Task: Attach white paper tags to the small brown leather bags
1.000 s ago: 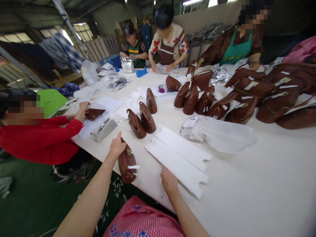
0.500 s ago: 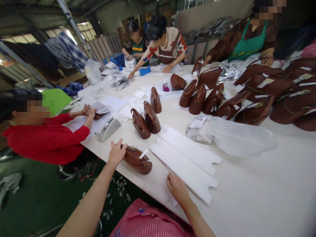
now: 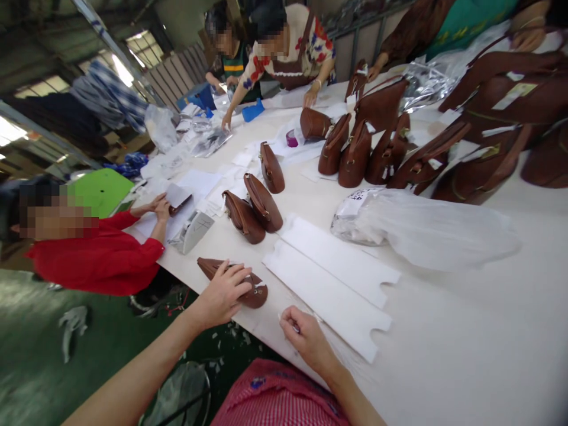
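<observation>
The brown bag (image 3: 258, 298) lies at the near edge of the table (image 3: 452, 337), beneath the left hand's (image 3: 227, 293) spread fingers; a nearward push could drop it. The right hand (image 3: 304, 334) is curled, contents unclear; sweeping right could crease the white sheets (image 3: 323, 296).
</observation>
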`<state>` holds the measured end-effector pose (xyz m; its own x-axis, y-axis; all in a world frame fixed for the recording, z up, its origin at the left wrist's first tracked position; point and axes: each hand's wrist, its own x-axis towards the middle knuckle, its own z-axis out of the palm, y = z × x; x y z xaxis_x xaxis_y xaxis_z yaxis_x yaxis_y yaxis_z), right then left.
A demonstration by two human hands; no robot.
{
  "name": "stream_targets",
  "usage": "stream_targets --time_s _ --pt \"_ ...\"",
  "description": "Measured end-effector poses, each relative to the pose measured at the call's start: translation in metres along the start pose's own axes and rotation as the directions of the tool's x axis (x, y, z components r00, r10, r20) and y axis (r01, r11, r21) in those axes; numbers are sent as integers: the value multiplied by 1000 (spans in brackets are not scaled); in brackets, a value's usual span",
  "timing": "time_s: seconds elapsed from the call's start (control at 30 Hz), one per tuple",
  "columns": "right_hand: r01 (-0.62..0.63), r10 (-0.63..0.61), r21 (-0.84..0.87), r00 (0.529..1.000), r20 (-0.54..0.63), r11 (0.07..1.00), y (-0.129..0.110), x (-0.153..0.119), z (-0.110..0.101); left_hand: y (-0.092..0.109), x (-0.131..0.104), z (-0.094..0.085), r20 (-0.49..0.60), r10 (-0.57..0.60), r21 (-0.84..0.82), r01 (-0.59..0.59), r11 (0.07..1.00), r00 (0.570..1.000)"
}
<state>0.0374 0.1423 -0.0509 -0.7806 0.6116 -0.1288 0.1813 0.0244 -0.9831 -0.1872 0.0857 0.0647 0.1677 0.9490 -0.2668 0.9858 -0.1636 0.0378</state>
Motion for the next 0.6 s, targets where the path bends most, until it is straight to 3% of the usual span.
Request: stream_targets --time_s 0.13,0.3,0.43,0.6 --pt "-7 1 145 999 39 989 -7 9 6 6 8 11 -2 -78 -7 78 997 997" --pt "-53 43 299 998 42 953 -10 24 19 1 11 14 25 -41 -82 43 996 999" --pt "-83 75 409 997 34 909 -10 42 37 0 10 20 -50 -48 -110 43 993 998" --pt "-93 95 508 995 22 856 -9 62 52 -4 13 23 -130 42 -113 -57 992 991"
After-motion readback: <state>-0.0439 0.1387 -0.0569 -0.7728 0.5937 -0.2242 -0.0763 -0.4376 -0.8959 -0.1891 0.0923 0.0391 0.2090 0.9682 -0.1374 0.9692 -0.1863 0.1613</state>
